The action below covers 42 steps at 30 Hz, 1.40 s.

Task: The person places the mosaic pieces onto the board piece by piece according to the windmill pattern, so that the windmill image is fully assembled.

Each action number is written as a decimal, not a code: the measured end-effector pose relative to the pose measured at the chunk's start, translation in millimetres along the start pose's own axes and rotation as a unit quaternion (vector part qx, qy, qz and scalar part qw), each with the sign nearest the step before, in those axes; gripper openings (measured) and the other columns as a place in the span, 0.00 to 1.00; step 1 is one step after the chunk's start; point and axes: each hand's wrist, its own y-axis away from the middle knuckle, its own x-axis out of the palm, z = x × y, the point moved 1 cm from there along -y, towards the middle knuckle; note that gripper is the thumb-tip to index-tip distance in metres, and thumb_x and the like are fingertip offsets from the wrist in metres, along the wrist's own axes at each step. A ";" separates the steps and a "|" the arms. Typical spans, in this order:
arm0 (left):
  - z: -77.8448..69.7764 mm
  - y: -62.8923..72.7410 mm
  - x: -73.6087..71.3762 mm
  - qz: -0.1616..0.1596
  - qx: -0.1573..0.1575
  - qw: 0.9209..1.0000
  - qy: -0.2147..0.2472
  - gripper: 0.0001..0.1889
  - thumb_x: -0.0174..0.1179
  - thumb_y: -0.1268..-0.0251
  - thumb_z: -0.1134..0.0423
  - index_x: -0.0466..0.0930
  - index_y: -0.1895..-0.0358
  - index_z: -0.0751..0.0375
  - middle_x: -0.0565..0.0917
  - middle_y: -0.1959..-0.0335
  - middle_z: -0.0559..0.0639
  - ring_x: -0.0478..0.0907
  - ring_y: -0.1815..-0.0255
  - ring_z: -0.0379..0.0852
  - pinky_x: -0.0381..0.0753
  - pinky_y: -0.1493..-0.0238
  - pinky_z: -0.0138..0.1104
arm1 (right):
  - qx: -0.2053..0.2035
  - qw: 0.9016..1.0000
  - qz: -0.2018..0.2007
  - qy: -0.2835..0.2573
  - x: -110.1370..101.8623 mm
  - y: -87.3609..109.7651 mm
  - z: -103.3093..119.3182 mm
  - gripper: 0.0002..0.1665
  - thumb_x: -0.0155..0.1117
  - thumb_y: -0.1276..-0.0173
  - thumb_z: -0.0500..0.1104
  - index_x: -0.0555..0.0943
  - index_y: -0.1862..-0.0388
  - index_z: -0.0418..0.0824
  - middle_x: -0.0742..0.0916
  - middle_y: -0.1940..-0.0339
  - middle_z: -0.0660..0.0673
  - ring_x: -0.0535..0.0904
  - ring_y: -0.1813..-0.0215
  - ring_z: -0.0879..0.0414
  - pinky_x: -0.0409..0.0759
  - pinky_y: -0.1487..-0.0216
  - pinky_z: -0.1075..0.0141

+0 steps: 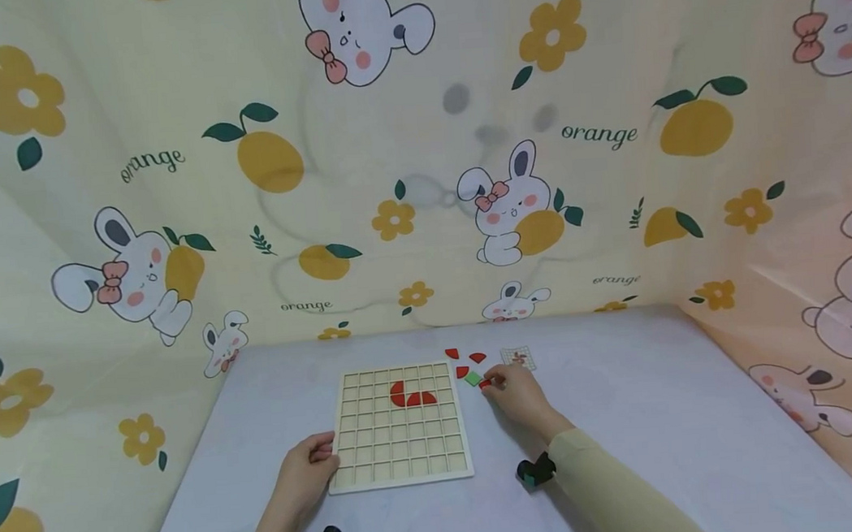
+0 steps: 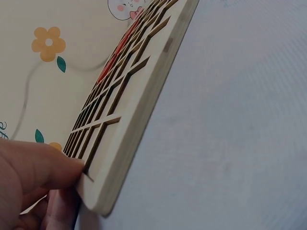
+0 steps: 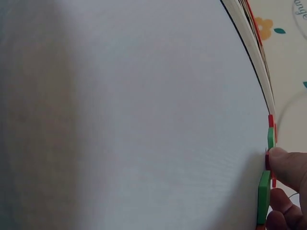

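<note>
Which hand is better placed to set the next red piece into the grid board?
Probably the right hand: it pinches a red piece beside the board, near other loose pieces. The left hand grips the board's left edge.

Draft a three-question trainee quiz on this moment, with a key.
1. True or false: the bare left hand is apart from the square cream gridded board.
2. What colour are the flat, curved-edged pieces set in the board? A) green B) red C) blue
3. Fill in: in the head view, the bare right hand is beyond the board's ____ edge.

Key: 1. False; it grips the board's edge. 2. B. 3. right.
</note>
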 end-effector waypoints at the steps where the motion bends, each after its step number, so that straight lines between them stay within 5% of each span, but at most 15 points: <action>1: -0.1 0.2 -0.1 0.000 0.001 1.000 0.000 0.24 0.61 0.43 0.70 0.75 0.40 0.67 0.77 0.57 0.53 0.73 0.57 0.47 0.76 0.57 0.37 | -0.001 1.000 -0.002 0.004 0.5 -0.2 0.0 0.15 0.70 0.38 0.45 0.84 0.52 0.46 0.81 0.56 0.48 0.74 0.53 0.51 0.78 0.52 0.55; 11: 5.0 -1.2 -0.3 0.002 -0.004 1.000 0.003 0.24 0.60 0.43 0.71 0.75 0.40 0.67 0.77 0.56 0.54 0.72 0.56 0.48 0.76 0.57 0.38 | -0.008 0.998 -0.005 0.068 5.3 -4.0 7.0 0.14 0.76 0.45 0.48 0.86 0.61 0.47 0.80 0.67 0.51 0.71 0.58 0.50 0.72 0.54 0.56; 25: 14.5 -5.8 6.3 0.005 -0.015 1.000 0.001 0.24 0.61 0.42 0.70 0.75 0.40 0.66 0.77 0.56 0.54 0.72 0.56 0.48 0.75 0.56 0.38 | 0.028 0.998 0.005 0.055 16.5 -6.0 -2.1 0.15 0.75 0.44 0.49 0.85 0.58 0.48 0.79 0.64 0.49 0.69 0.55 0.50 0.72 0.53 0.56; 42: 3.1 -4.0 0.6 0.007 -0.001 1.000 -0.005 0.24 0.61 0.42 0.69 0.75 0.39 0.65 0.77 0.55 0.53 0.73 0.55 0.48 0.75 0.55 0.38 | -0.025 0.997 -0.009 0.079 2.8 -7.3 12.7 0.13 0.76 0.46 0.47 0.80 0.66 0.48 0.78 0.74 0.52 0.71 0.64 0.52 0.70 0.59 0.59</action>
